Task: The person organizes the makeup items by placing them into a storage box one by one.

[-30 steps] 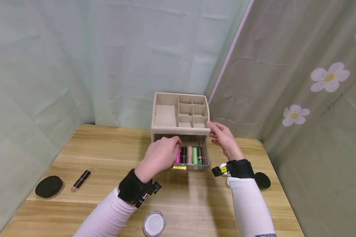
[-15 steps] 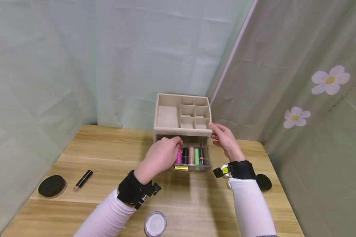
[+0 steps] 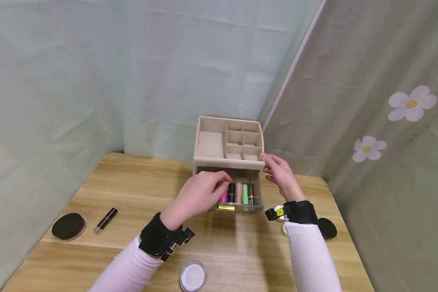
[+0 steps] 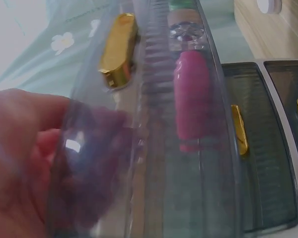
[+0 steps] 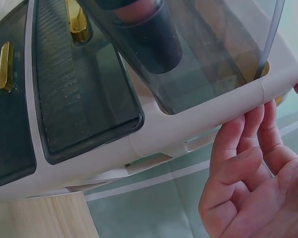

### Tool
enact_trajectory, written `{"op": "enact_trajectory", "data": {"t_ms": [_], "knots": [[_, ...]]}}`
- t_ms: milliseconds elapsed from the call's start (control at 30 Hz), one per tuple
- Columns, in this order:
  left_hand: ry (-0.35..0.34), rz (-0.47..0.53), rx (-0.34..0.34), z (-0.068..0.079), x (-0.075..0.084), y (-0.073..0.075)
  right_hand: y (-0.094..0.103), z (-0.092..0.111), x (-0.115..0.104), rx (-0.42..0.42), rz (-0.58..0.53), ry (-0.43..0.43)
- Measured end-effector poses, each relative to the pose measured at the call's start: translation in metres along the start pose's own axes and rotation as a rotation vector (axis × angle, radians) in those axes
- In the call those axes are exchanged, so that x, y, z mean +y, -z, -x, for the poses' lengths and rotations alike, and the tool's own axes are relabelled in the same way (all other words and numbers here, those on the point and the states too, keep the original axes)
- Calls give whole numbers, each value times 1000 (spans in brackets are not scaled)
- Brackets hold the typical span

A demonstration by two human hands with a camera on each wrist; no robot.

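A beige makeup organizer [image 3: 229, 164] stands at the table's back with its clear top drawer [image 3: 253, 208] pulled out. Side by side in the drawer lie a pink tube [image 3: 223, 197], a black tube [image 3: 231, 194], a beige tube [image 3: 239, 193], a green tube [image 3: 245, 194] and a dark lipstick [image 3: 251, 195]. My left hand [image 3: 200, 192] is over the drawer's left front, fingers loosely bent; the left wrist view shows them blurred through the clear plastic, with no object visible between them. My right hand [image 3: 280, 174] holds the organizer's right edge, thumb on top, fingers against the side [image 5: 248, 99].
To the left lie a black round compact [image 3: 68, 226] and a black-capped tube [image 3: 106, 220]. A round white-topped jar [image 3: 193, 276] sits at the front. Beside my right wrist are small round items [image 3: 279, 211] and a black round lid [image 3: 327, 228]. Curtains enclose the table's back and sides.
My left hand has shifted slightly back from the tubes, uncovering more of the pink one. The right hand keeps its hold. The whole view has drifted a little.
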State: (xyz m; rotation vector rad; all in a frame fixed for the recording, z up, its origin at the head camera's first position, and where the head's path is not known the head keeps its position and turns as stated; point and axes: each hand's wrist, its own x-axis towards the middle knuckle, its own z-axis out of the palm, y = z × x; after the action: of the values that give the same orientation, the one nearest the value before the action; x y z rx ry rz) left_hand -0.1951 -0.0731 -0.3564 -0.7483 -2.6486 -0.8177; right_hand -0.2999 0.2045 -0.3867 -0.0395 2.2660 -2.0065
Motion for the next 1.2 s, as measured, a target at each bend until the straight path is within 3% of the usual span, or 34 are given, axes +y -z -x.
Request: {"op": "enact_trajectory", "data": {"t_ms": [133,233,367,533,633,700,867,1200], "knots": [[-142,122,121,22,-11,14,5,3,0,11,10,2],[-152,184,203,48,-27,26,7,6,1,4,13,-3],[-23,173,256,82,-54,45,8,8,2,13,5,0],[256,30,210,123,-105,67,7,10,3,19,-10,5],[416,-68,174,151,-143,70,6,10,3,14,-19,5],[484,-124,154,166,-162,69,6,11,3,16,-28,5],[564,-157,101,186,-184,62,7,12,1,24,-20,4],[597,-212,24,192,-209,48,4,14,2,39,-17,-11]]}}
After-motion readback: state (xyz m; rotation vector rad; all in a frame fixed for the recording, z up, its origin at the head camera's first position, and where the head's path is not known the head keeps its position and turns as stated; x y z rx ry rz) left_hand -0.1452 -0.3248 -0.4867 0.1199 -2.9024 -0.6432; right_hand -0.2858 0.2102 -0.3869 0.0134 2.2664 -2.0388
